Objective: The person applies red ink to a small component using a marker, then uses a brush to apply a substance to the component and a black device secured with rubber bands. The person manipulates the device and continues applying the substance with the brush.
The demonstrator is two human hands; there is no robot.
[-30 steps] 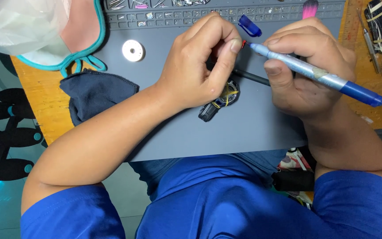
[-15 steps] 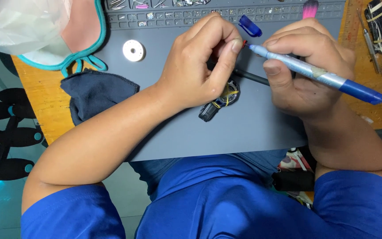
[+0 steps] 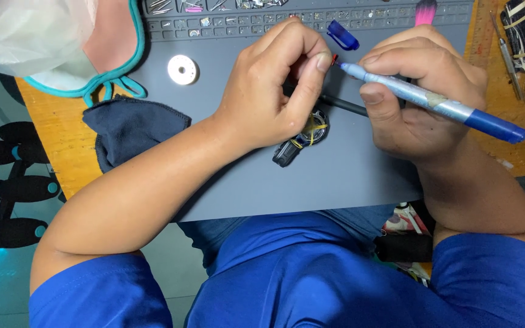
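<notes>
Toward the left edge of the wooden surface [image 3: 62, 143], a dark blue cloth [image 3: 132, 130] lies half on the grey work mat [image 3: 347, 176], with a small white disc [image 3: 183, 69] near the mat's far left corner. At the mat's middle, the left hand [image 3: 274, 85] is curled shut, its grip pinching something too small to make out, just above a small watch [image 3: 302, 138] with dark strap ends that rests on the mat. Farther right, the right hand [image 3: 420, 100] holds a blue pen [image 3: 426, 100] in a closed grip, tip meeting the left thumb. A loose blue cap [image 3: 343, 35] lies near the mat's far edge. The pinched piece could slip and vanish if the pen tip pushes sideways, and a jolt could mark the watch.
</notes>
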